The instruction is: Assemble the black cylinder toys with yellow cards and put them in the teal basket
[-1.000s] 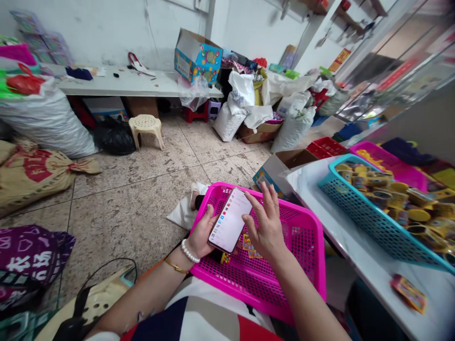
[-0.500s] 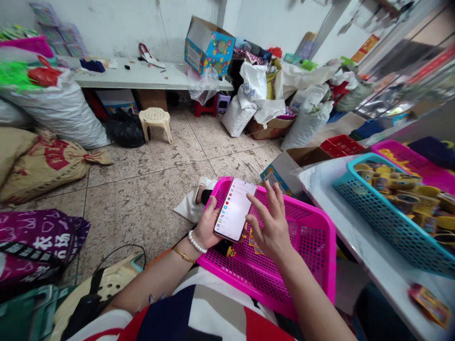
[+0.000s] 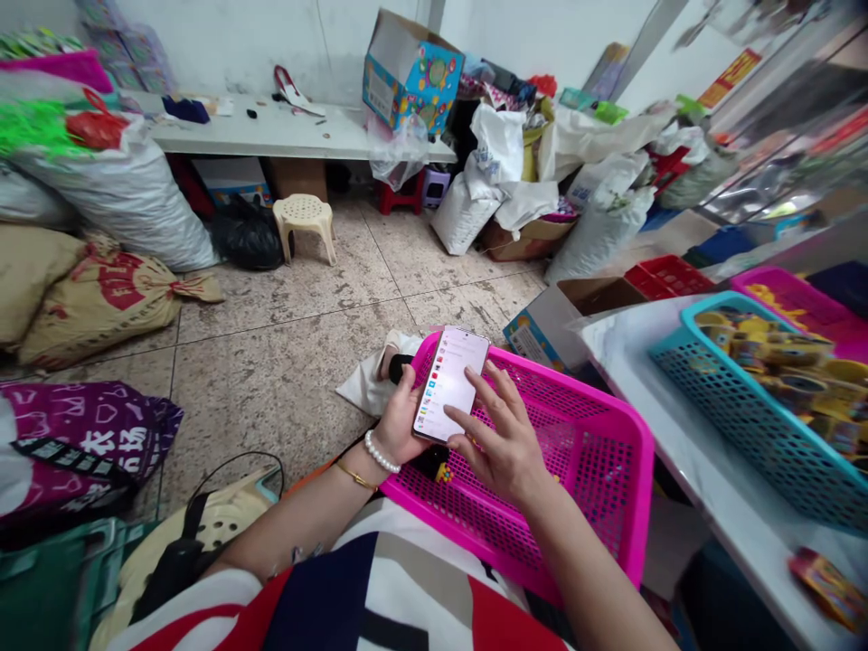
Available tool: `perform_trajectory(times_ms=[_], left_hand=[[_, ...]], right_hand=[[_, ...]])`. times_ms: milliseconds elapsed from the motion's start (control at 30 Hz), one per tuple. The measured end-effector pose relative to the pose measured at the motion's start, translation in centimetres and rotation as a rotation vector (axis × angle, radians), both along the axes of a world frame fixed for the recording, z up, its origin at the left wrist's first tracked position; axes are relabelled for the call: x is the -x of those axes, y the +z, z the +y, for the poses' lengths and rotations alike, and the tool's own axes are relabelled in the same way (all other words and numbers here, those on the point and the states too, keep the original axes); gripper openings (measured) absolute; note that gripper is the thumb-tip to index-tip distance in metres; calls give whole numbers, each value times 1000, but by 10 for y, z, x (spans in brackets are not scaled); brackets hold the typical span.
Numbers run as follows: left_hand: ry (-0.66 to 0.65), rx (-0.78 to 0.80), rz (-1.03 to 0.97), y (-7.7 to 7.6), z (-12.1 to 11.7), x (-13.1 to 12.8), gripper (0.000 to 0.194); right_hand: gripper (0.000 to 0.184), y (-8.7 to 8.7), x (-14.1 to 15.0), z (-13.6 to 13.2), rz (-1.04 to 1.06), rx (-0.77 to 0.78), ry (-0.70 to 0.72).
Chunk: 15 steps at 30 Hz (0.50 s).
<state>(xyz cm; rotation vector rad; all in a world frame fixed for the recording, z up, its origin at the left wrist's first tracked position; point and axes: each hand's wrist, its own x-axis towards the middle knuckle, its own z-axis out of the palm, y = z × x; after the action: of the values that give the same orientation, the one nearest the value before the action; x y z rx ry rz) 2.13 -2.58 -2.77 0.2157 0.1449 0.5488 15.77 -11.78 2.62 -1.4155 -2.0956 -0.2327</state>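
A smartphone (image 3: pixel 448 384) with a lit screen, showing a list with small icons, rests in my left hand (image 3: pixel 401 420), whose thumb lies along its edge. A pearl bracelet and a gold bangle circle that wrist. Over the screen's lower right, my right hand (image 3: pixel 505 429) has its fingers spread, fingertips at or just above the glass; contact cannot be made out. Beneath both hands a pink plastic basket (image 3: pixel 627 506) sits on my lap. In it, a small yellow piece with coloured dots (image 3: pixel 444 472) shows beside something black below the phone.
On the right, a white table (image 3: pixel 705 461) bears a blue basket (image 3: pixel 752 434) of yellow toy-like pieces and a small colourful packet (image 3: pixel 827 588). Ahead stand a cream stool (image 3: pixel 304 212), an open carton (image 3: pixel 562 321) and stuffed white sacks (image 3: pixel 467 212). A purple bag (image 3: pixel 88 443) lies left.
My right hand has shifted lower and left across the screen, its fingers now over the glass. The left hand still holds the phone. The whole view has shifted slightly.
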Motion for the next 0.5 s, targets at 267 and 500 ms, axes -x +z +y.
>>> perform_trajectory(times_ms=[267, 500], left_hand=[[-52, 8, -39, -3, 2, 3, 78], [-16, 73, -55, -2, 2, 2, 79]], right_hand=[[29, 13, -1, -6, -5, 10, 0], [28, 14, 13, -10, -136, 149, 187]])
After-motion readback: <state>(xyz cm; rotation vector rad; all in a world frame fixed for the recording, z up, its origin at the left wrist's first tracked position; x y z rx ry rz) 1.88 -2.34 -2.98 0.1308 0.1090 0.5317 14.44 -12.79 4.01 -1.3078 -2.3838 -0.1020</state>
